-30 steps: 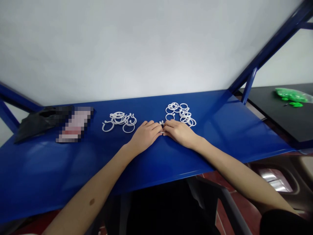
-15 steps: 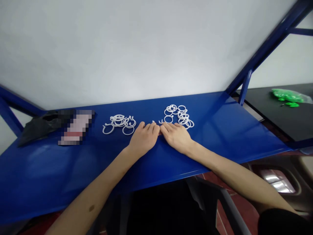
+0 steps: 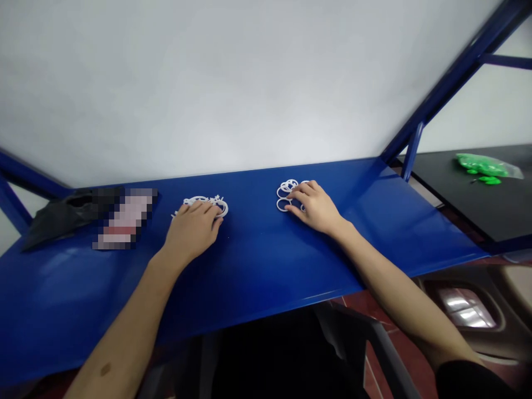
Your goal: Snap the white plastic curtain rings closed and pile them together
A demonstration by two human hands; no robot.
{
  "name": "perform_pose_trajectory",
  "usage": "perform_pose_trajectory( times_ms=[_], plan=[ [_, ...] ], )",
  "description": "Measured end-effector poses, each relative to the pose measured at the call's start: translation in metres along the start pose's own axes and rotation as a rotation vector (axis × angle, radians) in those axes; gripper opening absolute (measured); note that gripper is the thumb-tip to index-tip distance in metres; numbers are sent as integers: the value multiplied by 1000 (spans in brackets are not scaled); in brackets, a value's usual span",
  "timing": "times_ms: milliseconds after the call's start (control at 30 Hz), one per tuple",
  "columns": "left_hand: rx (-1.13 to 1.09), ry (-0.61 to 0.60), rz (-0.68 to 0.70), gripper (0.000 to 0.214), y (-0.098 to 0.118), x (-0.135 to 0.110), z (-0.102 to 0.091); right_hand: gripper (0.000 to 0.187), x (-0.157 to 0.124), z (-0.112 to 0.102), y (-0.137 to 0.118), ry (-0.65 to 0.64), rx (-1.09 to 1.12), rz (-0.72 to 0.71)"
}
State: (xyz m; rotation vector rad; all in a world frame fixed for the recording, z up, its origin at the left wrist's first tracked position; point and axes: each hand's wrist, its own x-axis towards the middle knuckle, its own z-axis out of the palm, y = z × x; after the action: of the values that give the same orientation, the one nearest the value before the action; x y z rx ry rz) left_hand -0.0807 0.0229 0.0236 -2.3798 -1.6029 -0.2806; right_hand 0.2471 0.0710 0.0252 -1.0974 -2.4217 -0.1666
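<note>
My left hand (image 3: 193,230) lies over the left pile of white plastic rings (image 3: 225,208), fingers apart and covering much of it. Small hook-like ends stick out from these rings. To the right, my right hand (image 3: 316,209) reaches over a second group of white rings (image 3: 288,186), its thumb and fingers apart around the near edge. Part of that group is hidden under the palm. I see no ring lifted in either hand.
Both piles lie on a blue table (image 3: 257,277) against a pale wall. At the left are a black plastic bag (image 3: 54,221) and a blurred-out flat item (image 3: 124,219). A clear bag of green pieces (image 3: 484,165) sits on a black table (image 3: 444,188) at the right.
My hands, together at the middle with small white parts near the fingertips, have moved apart. The left now covers the left pile; the right has moved onto the right group.
</note>
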Motion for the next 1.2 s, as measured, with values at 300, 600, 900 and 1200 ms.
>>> perform_pose_trajectory(
  times_ms=[300, 600, 900, 1200],
  plan=[
    [73, 206, -108, 46, 3, -1, -7, 20, -4, 6, -16, -179, -87, -63],
    [24, 278, -106, 43, 11, 3, -7, 23, 17, -12, 20, -120, -61, -73],
    [29, 359, -33, 38, 18, 3, -6, 15, 42, 1, 48, -229, 35, -90],
    [-104, 315, -13, 36, 25, 3, -4, 17, 37, 16, 35, -206, -17, -59]
  ],
)
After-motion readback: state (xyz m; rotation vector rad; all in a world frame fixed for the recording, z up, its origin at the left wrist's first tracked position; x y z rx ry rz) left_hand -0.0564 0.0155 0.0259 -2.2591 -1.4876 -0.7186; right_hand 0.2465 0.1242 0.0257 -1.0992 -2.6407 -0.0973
